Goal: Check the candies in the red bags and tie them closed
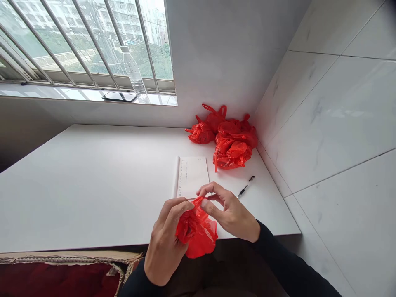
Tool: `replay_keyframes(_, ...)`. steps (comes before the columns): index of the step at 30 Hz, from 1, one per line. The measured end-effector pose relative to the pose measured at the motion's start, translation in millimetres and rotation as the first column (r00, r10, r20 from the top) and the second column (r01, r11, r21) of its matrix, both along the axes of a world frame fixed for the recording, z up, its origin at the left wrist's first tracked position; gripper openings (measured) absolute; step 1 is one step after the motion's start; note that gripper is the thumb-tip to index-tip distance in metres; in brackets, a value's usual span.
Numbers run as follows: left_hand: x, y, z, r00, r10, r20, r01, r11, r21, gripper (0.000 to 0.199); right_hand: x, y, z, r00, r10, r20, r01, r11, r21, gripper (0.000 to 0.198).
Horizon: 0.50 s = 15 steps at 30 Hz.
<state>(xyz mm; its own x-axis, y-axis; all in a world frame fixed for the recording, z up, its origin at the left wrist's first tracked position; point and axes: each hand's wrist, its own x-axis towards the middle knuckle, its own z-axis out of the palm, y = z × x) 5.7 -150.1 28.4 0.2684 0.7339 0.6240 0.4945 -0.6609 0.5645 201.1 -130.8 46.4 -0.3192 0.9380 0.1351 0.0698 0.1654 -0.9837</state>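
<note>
The bag [201, 241], red thin plastic, is at the table's [108, 177] near edge, between both hands. Left hand [167, 237]: curled around the bag's side, gripping it, apparently to keep the loose film gathered. Right hand [230, 212]: thumb and fingertips closed on a fold at the top, presumably because so fine an edge needs a pinch. Contents, if any: cannot be told. Notebook [194, 175] and pen [246, 186] lie beyond, seemingly within easy reach; other bags [233, 142] are heaped by the wall [229, 53].
</note>
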Motion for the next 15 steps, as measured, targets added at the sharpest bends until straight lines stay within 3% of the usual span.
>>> replay_keyframes(4, -6.0, -1.3, -2.0, 0.991, -0.080, -0.109, 0.079, 0.997, -0.014, 0.059, 0.4, -2.7, 3.2, 0.995, -0.057, -0.079, 0.058, 0.998, 0.008, 0.013)
replay_keyframes(7, -22.0, -4.6, -8.8, 0.972, -0.052, -0.228, 0.061, 0.998, 0.032, 0.067, 8.6, -3.5, -4.5, 0.992, -0.119, -0.028, 0.120, 0.992, 0.040, 0.015)
replay_keyframes(11, -67.0, -12.4, -29.7, 0.870, 0.118, -0.479, -0.072, 0.991, 0.113, 0.059, 35.1, -0.3, -38.9, 0.950, -0.275, 0.145, 0.275, 0.961, 0.022, 0.022)
replay_keyframes(13, -85.0, -13.8, -39.6, 0.842, 0.177, -0.510, -0.144, 0.984, 0.103, 0.049, 45.4, 1.9, -57.6, 0.935, -0.304, 0.180, 0.315, 0.949, -0.031, 0.028)
replay_keyframes(15, -87.1, -12.9, -42.8, 0.863, 0.196, -0.465, -0.198, 0.979, 0.045, 0.045, 47.6, 3.0, -67.8, 0.943, -0.305, 0.135, 0.317, 0.945, -0.080, 0.031)
